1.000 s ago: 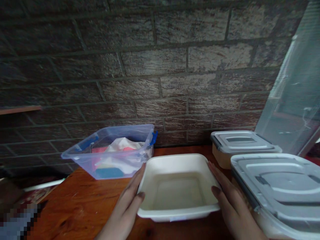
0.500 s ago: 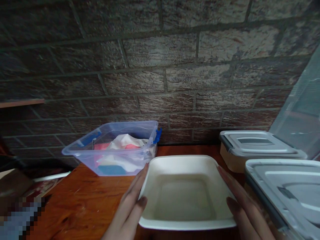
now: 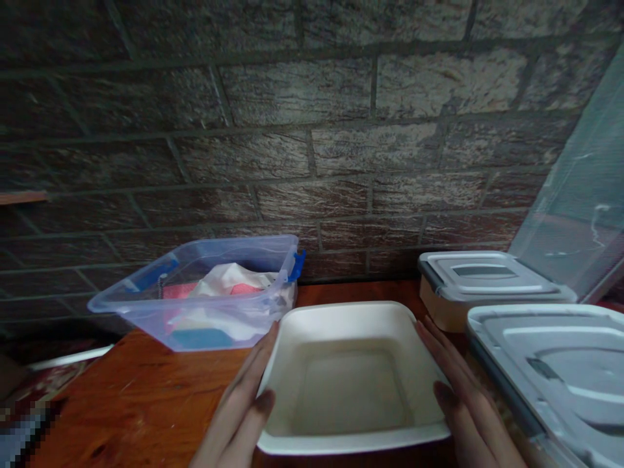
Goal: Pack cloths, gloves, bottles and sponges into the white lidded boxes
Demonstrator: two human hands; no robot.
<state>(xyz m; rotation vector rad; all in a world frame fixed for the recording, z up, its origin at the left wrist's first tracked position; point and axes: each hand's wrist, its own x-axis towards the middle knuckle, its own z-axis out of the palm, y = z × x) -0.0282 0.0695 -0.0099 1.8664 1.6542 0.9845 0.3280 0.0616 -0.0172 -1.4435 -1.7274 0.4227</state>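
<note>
A white rectangular plastic tub (image 3: 351,383) with rounded corners sits between my two hands at the front of the wooden table. Nothing lies inside it. My left hand (image 3: 246,396) presses along its left side, the thumb at the rim. On the opposite side my right hand (image 3: 461,390) grips the tub the same way, fingers along the outer wall. The fingers' undersides are hidden by the tub. Whether the tub rests on the table or is slightly raised, I cannot tell.
A clear bin (image 3: 195,305) with blue latches holds white and pink items at the left. To the right stand two boxes with grey-white lids, a farther box (image 3: 443,309) and a nearer lid (image 3: 570,364). A brick wall (image 3: 336,149) rises behind the wooden table (image 3: 160,396).
The view has turned slightly right, so the bin, tub and lidded boxes appear a little farther left. Both hands keep their hold on the tub.
</note>
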